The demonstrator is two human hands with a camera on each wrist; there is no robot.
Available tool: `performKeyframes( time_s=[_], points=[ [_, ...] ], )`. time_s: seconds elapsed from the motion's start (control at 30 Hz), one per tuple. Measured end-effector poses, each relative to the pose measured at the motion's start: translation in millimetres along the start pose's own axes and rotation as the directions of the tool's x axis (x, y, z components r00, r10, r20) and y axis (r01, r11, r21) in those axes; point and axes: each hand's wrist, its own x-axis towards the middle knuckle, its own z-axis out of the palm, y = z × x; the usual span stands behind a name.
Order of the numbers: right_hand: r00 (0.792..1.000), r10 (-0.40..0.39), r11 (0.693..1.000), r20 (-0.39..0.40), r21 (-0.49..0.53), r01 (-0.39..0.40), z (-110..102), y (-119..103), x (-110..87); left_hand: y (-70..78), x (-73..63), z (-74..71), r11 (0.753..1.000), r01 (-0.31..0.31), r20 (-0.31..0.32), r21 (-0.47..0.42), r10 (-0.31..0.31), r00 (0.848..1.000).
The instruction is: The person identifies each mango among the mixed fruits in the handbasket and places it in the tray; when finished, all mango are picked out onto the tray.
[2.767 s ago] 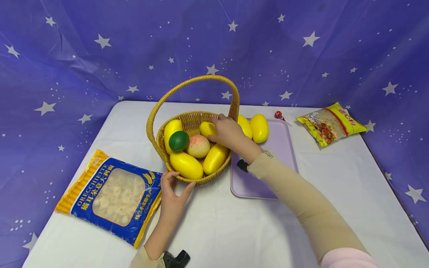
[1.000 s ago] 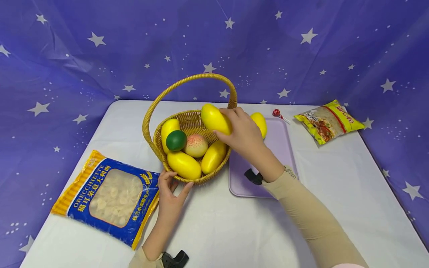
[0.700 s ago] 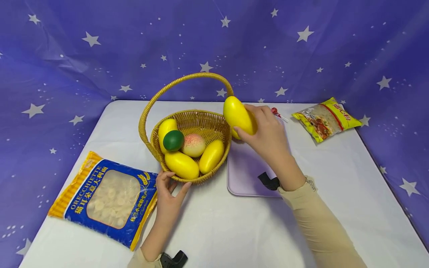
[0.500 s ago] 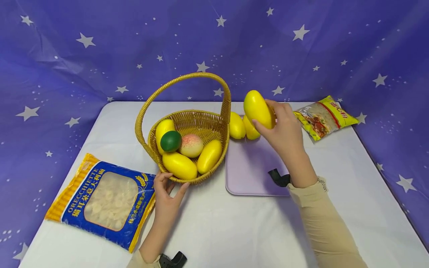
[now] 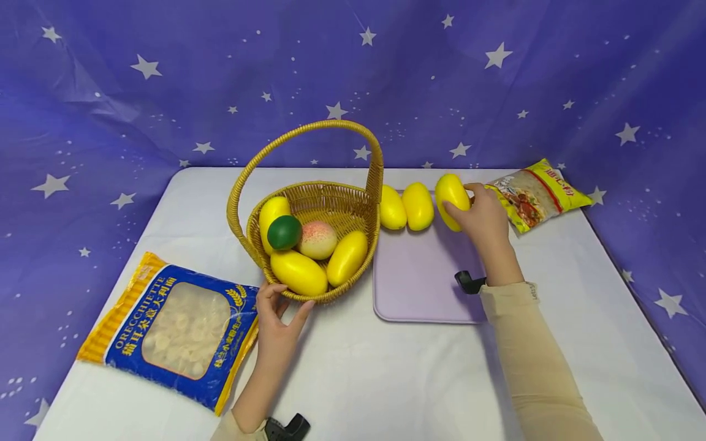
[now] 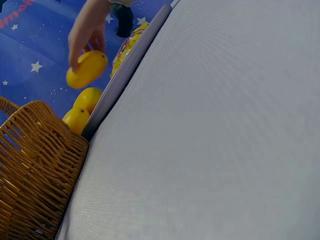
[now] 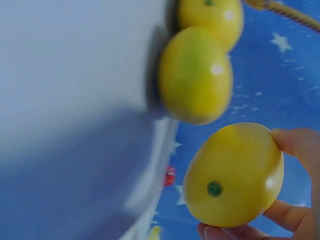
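Observation:
In the head view, my right hand grips a yellow mango between thumb and fingers. The left wrist view shows this mango just above the tray's far end, apart from it. Two more mangoes, one at the left and one beside it, lie on the lilac tray. My left hand holds the near rim of the wicker basket, fingers bent against it. Inside the basket are three mangoes, a peach and a dark green egg-shaped fruit.
A blue bag of orecchiette pasta lies left of the basket. At the back right is a yellow food packet, close behind my right hand. The basket's tall handle arches over it. White cloth covers the table.
My right hand has lifted a mango out of the basket's far right side, carried it right over the tray and lowered it. My left hand has stayed at the basket rim.

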Motion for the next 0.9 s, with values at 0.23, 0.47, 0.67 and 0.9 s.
performKeyframes(
  time_s=[0.23,0.47,0.67,0.9],
  points=[
    [0.995,0.061,0.997,0.078,-0.046,-0.058,17,16,16.1,-0.4,0.5,0.4,1.0,0.001,-0.007,-0.008,-0.001,1.0],
    [0.987,0.105,0.993,0.123,-0.075,-0.097,27,23,27.0,-0.9,0.0,0.1,1.0,0.007,-0.001,0.017,-0.007,1.0],
    [0.984,0.134,0.987,0.115,-0.099,-0.123,31,20,31.7,-0.3,-0.3,-0.2,0.999,0.005,-0.001,0.039,-0.005,1.0],
    [0.986,0.125,0.984,0.112,-0.142,-0.109,37,17,37.0,1.2,-0.3,-0.3,0.999,0.021,0.004,0.033,-0.021,1.0]
  ],
)
